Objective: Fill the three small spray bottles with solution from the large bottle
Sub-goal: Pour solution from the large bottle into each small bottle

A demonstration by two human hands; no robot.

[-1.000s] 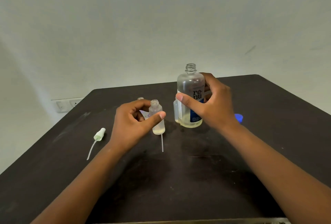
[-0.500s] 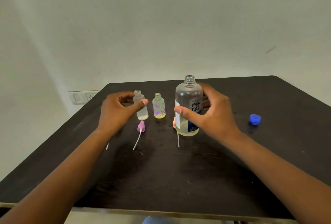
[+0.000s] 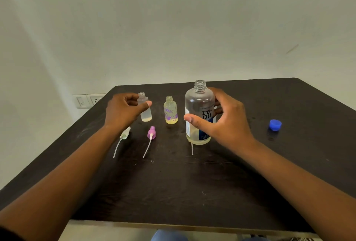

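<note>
The large bottle (image 3: pixel 200 113) stood uncapped and upright on the dark table (image 3: pixel 192 186), a shallow layer of yellowish solution left at its bottom. The right hand (image 3: pixel 221 119) curled round its far side, thumb in front of the label, though whether the fingers pressed the plastic I could not tell. The left hand (image 3: pixel 125 110) pinched a frosted small bottle (image 3: pixel 144 109) near its shoulder, probably steadying it upright. Between them a flowered small bottle (image 3: pixel 170 110) stood free, open-necked, with yellow liquid low down. A third small bottle was not visible. Two spray heads, a pale one (image 3: pixel 125 133) and a pink one (image 3: pixel 151 132), lay just in front, tubes trailing toward the person; a third tube (image 3: pixel 192 148) showed beside the large bottle. The blue cap (image 3: pixel 275 124) lay well apart on the right, out of the way.
</note>
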